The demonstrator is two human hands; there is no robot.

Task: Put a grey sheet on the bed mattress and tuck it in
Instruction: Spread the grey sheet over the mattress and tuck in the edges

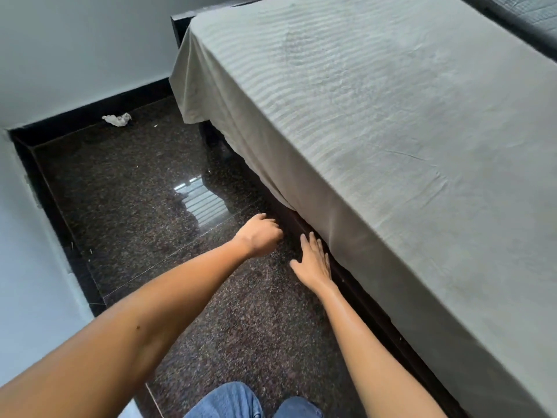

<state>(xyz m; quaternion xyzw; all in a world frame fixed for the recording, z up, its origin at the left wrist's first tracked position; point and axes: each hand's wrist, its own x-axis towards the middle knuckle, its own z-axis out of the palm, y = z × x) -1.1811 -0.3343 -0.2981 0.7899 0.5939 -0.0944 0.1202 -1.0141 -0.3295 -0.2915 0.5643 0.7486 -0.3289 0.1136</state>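
Note:
The grey sheet (376, 122) covers the top of the mattress and runs down its near side. Along the near stretch its lower edge lies in against the dark bed frame (355, 285); further away it hangs loose over the far corner (193, 95). My left hand (260, 235) hovers beside the frame with fingers curled, holding nothing that I can see. My right hand (313, 262) is flat with straight fingers, fingertips close to the sheet's lower edge at the frame.
Dark polished stone floor (144, 212) fills a narrow aisle between the bed and a pale wall (36, 267) on the left. A crumpled white scrap (117, 119) lies by the far skirting. My jeans-clad knees (250, 402) are at the bottom.

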